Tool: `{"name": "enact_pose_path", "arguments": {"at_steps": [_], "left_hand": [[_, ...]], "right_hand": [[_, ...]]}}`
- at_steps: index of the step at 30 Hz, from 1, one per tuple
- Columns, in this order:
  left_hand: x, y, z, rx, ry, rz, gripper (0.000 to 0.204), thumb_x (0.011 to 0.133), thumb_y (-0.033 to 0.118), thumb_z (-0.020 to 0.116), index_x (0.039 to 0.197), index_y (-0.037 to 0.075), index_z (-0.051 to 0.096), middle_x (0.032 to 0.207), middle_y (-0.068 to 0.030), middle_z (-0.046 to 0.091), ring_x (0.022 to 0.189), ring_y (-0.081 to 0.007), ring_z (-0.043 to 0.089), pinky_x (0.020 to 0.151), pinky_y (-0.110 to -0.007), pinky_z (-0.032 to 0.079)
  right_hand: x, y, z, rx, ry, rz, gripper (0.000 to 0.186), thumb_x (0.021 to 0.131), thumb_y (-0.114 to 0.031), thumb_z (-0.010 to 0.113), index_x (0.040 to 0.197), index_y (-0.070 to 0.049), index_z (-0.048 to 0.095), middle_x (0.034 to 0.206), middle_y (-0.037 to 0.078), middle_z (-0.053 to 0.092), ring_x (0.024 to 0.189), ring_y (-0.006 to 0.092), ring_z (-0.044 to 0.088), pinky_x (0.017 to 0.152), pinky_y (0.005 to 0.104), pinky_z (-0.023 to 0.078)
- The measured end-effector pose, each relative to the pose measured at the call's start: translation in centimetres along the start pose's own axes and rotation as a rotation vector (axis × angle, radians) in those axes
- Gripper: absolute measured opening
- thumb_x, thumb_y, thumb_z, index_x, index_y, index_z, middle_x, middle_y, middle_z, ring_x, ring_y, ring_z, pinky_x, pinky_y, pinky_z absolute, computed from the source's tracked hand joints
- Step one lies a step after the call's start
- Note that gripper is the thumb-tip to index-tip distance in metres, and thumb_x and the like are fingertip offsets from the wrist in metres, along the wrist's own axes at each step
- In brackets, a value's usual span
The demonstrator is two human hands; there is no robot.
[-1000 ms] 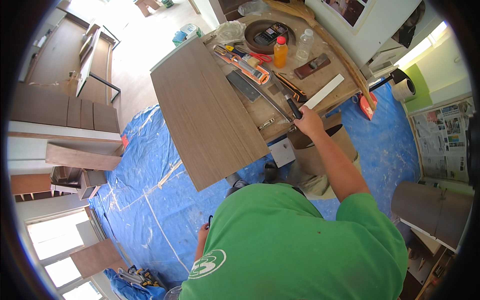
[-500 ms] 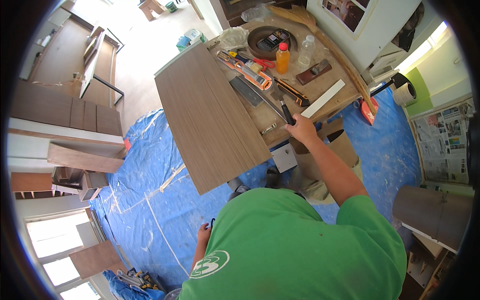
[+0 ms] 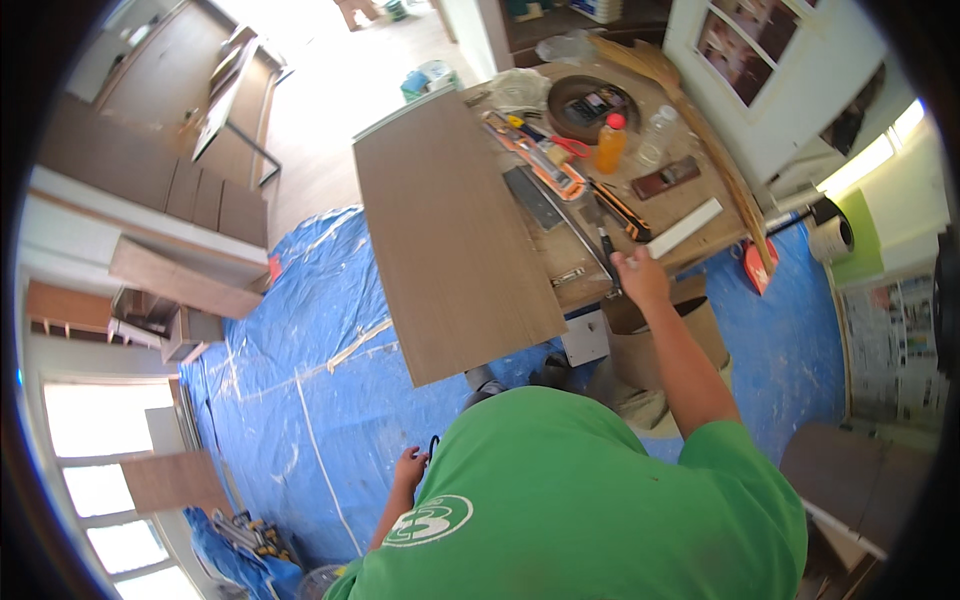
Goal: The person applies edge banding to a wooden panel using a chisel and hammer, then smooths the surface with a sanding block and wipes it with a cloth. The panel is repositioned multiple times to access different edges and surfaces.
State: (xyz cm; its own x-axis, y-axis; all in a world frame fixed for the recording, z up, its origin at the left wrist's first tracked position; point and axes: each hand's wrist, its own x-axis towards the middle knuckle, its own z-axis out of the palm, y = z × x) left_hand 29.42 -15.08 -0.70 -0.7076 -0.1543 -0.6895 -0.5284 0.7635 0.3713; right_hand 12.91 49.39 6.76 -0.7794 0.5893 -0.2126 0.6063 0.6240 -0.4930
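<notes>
Workbench [image 3: 690,145] ahead, w/ wood-grain panel [image 3: 450,250] overhanging its L side! R hand [image 3: 637,274] at the near edge, fingers by the black-handled tool [image 3: 606,243], can't tell if gripping; L hand [image 3: 409,468] down low, fingers bent, hold unclear.

The person wears a green short-sleeved T-shirt [image 3: 590,500]; its right sleeve [image 3: 740,465] ends above the elbow. A white circular emblem [image 3: 430,520] with a white outer ring marks the garment's left side. The footwear [image 3: 552,372] is dark, its type indistinct.
</notes>
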Motion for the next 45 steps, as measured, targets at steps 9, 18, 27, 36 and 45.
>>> {"name": "enact_pose_path", "arguments": {"at_steps": [9,18,27,36,45], "left_hand": [[2.4,-3.3,1.3,-0.029,0.048,-0.120,0.060,0.089,0.040,0.073,0.137,0.005,0.063,0.124,-0.0229,0.071,0.116,-0.0374,0.068,0.099,-0.044,0.054],[1.9,-2.6,3.5,-0.075,0.034,-0.083,0.057,0.088,0.038,0.074,0.134,0.006,0.065,0.122,-0.0225,0.072,0.112,-0.0367,0.070,0.097,-0.043,0.055],[2.1,-1.2,2.8,-0.032,0.056,-0.016,0.048,0.093,0.031,0.070,0.130,0.000,0.066,0.112,-0.0198,0.074,0.095,-0.0294,0.073,0.084,-0.040,0.058],[5.5,2.5,-1.5,-0.315,0.357,0.318,0.032,0.107,0.026,0.052,0.090,0.000,0.060,0.078,-0.0133,0.071,0.065,-0.0192,0.067,0.063,-0.037,0.055],[-2.2,27.3,-8.5,-0.322,0.217,0.594,0.051,0.108,0.037,0.056,0.069,0.003,0.056,0.057,-0.0034,0.054,0.051,-0.0122,0.055,0.050,-0.031,0.043]], "right_hand": [[4.8,1.7,-0.5,0.208,0.089,0.338,0.109,0.089,-0.052,0.074,0.163,-0.003,0.011,0.104,0.025,0.072,0.074,0.0352,0.071,0.068,0.0441,0.057],[3.0,4.3,-0.8,0.586,0.303,0.429,0.093,0.078,-0.026,0.076,0.155,-0.002,0.029,0.090,0.018,0.070,0.055,0.0236,0.064,0.042,0.0338,0.049],[0.3,9.2,-2.0,1.420,0.280,0.346,0.036,0.087,-0.022,0.072,0.119,-0.009,0.061,0.101,0.006,0.068,0.083,0.0199,0.068,0.062,0.0362,0.058],[-7.7,-2.8,-11.0,1.853,-0.056,-0.023,0.053,0.096,-0.025,0.062,0.141,0.001,0.051,0.097,0.009,0.068,0.085,0.0231,0.067,0.076,0.0392,0.055],[-10.7,-11.8,-14.1,1.937,-0.547,-0.373,0.070,0.098,-0.037,0.056,0.151,0.005,0.040,0.087,0.013,0.065,0.072,0.0241,0.063,0.065,0.0368,0.049]]}}
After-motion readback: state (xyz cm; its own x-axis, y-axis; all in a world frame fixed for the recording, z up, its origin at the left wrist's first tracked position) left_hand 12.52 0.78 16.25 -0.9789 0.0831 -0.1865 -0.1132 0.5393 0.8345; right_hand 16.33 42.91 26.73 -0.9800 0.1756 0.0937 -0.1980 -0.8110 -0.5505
